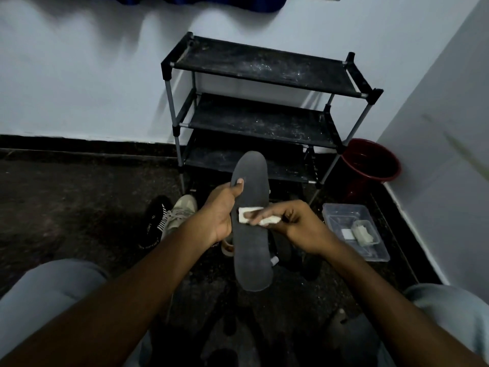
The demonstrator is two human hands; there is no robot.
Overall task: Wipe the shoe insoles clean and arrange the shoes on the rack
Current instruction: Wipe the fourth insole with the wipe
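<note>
Mid-wipe on this one. The left hand (219, 213) grips the dark grey insole (251, 250) by its left edge, thumb clamped on top up near the toe end, and holds it in the air over the floor, in front of the shoe rack (264, 64). The right hand (293, 223) pinches a folded white wipe (270, 221), with its fingers lying across the wipe and pushing it down on the middle of the insole.

My two cents:
- Run long strokes from heel to toe instead of dabbing.
- Shift the left thumb, or that patch gets skipped.
- Brace from underneath, since foam probably flexes.
- Swap for a fresh wipe from the clear plastic container (341, 210) on the right once this one greys.

The rack shelves look dusty too, so I'd wipe them before the beige sneaker (182, 210) goes up.
</note>
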